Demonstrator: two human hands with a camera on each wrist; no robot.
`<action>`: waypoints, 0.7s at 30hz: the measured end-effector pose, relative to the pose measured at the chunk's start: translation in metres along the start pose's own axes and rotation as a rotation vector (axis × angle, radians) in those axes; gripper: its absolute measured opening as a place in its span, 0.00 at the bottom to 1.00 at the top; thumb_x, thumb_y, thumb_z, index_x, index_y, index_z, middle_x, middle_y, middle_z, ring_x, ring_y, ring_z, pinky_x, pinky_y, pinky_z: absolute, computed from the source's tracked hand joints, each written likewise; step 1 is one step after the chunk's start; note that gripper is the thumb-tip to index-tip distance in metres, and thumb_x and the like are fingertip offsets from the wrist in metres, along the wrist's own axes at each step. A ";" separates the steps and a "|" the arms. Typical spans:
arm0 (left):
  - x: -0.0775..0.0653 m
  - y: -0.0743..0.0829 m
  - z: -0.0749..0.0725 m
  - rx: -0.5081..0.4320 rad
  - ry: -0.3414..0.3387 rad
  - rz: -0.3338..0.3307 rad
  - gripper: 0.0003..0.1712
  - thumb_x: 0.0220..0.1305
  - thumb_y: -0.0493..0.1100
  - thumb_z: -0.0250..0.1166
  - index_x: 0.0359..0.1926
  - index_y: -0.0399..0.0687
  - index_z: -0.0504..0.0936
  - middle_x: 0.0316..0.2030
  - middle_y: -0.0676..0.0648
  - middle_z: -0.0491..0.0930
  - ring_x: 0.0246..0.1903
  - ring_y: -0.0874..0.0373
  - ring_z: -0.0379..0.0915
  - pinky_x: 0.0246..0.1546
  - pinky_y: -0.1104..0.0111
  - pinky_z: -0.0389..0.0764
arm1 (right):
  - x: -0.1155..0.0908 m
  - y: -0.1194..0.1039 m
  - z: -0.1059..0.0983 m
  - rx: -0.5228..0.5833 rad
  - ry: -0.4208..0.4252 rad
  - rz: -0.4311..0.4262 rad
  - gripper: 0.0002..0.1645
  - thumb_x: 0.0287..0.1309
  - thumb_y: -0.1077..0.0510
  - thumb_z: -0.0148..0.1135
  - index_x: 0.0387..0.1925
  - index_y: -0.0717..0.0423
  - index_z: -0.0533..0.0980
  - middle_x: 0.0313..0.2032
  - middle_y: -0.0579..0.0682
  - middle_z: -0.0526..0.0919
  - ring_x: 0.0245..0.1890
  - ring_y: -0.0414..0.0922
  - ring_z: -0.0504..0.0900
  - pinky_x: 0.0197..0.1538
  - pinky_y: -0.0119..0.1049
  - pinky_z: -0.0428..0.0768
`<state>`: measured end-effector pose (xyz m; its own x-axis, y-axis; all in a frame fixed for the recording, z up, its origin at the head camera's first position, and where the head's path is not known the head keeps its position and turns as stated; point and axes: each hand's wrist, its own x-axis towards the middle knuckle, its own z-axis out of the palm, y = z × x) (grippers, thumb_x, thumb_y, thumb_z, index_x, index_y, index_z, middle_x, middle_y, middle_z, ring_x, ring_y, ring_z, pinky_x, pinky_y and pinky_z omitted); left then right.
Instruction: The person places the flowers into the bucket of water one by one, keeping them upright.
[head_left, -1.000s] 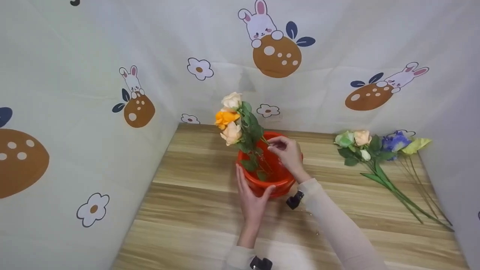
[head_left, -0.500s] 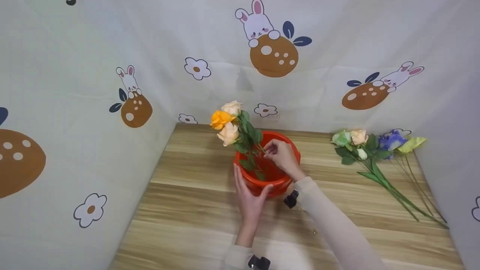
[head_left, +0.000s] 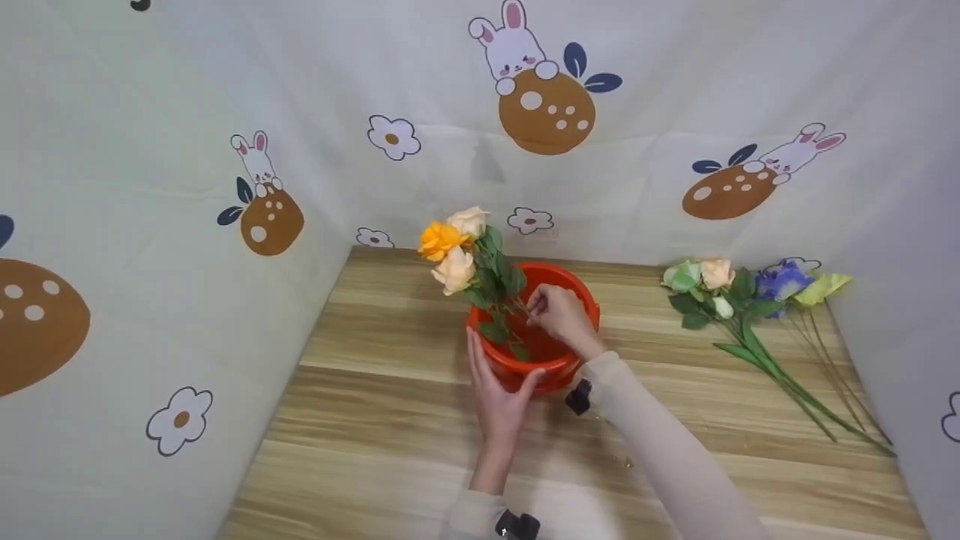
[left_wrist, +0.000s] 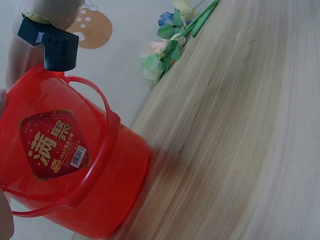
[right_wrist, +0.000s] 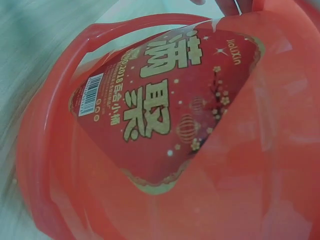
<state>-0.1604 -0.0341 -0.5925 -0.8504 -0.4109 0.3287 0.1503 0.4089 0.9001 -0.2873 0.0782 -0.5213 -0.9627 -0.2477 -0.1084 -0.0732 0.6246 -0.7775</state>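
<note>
A red plastic bucket (head_left: pixel 551 365) stands on the wooden table in the head view, its printed label (left_wrist: pixel 55 144) showing in both wrist views. My left hand (head_left: pixel 500 397) rests against the bucket's near left outer side, fingers straight and thumb spread along the front. Inside the bucket, my right hand (head_left: pixel 561 315) pinches the stem of an artificial rose spray (head_left: pixel 495 274) between thumb and fingertips. One orange and several pale peach blooms lean out over the left rim, with green leaves hanging inside. Where the stem ends is hidden by the hand and bucket.
On the table's right lie more artificial flowers: a green and peach rose spray (head_left: pixel 718 279), and a purple flower (head_left: pixel 784 281) beside a yellow one (head_left: pixel 823 289). Their long stems point toward the near right. A curtain (head_left: pixel 420 67) with rabbit prints encloses the back and sides.
My right hand has moved down and slightly left into the bucket, and the rose spray has sunk lower with it. My left hand keeps its place on the bucket.
</note>
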 end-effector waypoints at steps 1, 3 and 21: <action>0.000 0.000 0.000 -0.002 0.001 0.002 0.69 0.46 0.61 0.78 0.80 0.50 0.46 0.80 0.47 0.46 0.77 0.46 0.48 0.75 0.48 0.59 | 0.000 0.000 0.000 -0.002 0.000 -0.001 0.07 0.57 0.70 0.66 0.34 0.57 0.79 0.32 0.54 0.84 0.31 0.46 0.82 0.41 0.38 0.87; 0.000 -0.001 0.000 -0.001 0.002 0.007 0.69 0.46 0.61 0.78 0.80 0.50 0.46 0.80 0.47 0.46 0.77 0.45 0.48 0.75 0.48 0.59 | 0.001 0.000 0.000 0.000 0.011 -0.005 0.07 0.56 0.70 0.66 0.33 0.57 0.79 0.32 0.54 0.85 0.31 0.45 0.82 0.41 0.38 0.86; 0.000 -0.001 0.000 -0.008 -0.009 -0.005 0.69 0.47 0.61 0.78 0.80 0.50 0.45 0.80 0.47 0.45 0.78 0.46 0.47 0.75 0.48 0.59 | 0.001 0.003 0.001 0.097 -0.019 -0.086 0.04 0.55 0.67 0.70 0.33 0.57 0.82 0.33 0.54 0.87 0.33 0.44 0.84 0.45 0.39 0.86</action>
<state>-0.1606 -0.0346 -0.5933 -0.8558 -0.4056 0.3211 0.1496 0.4002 0.9041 -0.2886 0.0789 -0.5239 -0.9489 -0.3118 -0.0494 -0.1291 0.5262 -0.8405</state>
